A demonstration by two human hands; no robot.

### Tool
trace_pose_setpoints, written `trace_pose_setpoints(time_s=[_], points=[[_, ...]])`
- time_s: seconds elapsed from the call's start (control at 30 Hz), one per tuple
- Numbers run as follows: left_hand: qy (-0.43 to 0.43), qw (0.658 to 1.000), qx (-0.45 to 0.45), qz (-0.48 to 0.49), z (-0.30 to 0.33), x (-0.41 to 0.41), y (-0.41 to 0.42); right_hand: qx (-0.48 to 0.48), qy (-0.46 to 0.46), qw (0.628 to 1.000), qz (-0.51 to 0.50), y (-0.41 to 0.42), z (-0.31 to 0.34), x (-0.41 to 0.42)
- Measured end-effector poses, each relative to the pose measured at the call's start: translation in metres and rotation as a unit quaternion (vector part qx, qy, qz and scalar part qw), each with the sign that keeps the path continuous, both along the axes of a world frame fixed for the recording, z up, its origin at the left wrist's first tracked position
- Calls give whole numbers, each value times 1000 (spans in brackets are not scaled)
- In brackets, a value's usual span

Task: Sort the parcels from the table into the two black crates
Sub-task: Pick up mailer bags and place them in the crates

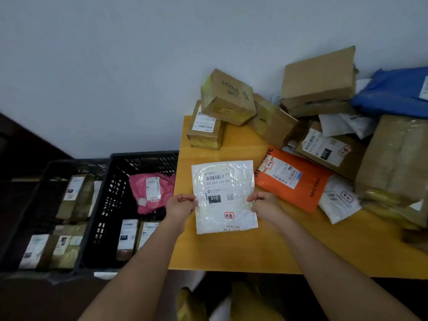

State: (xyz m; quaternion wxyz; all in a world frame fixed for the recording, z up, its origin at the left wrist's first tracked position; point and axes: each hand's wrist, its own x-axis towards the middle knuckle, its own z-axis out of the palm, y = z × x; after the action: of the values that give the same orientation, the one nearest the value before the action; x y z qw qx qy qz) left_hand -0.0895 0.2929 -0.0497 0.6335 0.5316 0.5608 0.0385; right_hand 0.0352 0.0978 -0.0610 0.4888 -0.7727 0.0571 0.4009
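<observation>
A flat white plastic parcel [224, 195] with a barcode label, a black "010" patch and a red stamp is held over the near left part of the yellow table [243, 251]. My left hand [181, 205] pinches its left edge and my right hand [264, 203] pinches its right edge. Two black crates stand left of the table. The nearer crate [108, 205] holds a pink bag [151, 191] and labelled boxes. The farther crate [49, 172] holds several labelled cardboard boxes.
An orange mailer [293, 181], a small white bag [339, 202], several cardboard boxes [228, 98] and a blue bag [393, 91] crowd the table's back and right. A plain wall stands behind. Yellowish items lie on the floor below the table edge.
</observation>
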Motion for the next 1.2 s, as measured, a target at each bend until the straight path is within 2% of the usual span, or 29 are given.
trace_pose_setpoints(time_s=[0.23,0.43,0.57,0.73,0.9,1.03,1.2], points=[[-46,994,-56,78,-5,-89,66,12,21,998,61,85,14,-60],[-74,982,-132,113,-7,-210,150,-9,58,995,83,187,10,-175],[-71,979,-132,139,-7,-292,207,-47,20,993,104,261,-5,-255],[-64,977,-107,175,-1,-374,259,-36,17,986,165,335,0,-325],[-31,970,-103,220,-12,-406,275,-76,-5,963,257,371,-9,-344],[2,966,-117,231,-22,-408,282,-103,19,946,305,390,-14,-342],[60,974,-62,208,-24,-399,321,-105,32,935,336,430,-23,-327]])
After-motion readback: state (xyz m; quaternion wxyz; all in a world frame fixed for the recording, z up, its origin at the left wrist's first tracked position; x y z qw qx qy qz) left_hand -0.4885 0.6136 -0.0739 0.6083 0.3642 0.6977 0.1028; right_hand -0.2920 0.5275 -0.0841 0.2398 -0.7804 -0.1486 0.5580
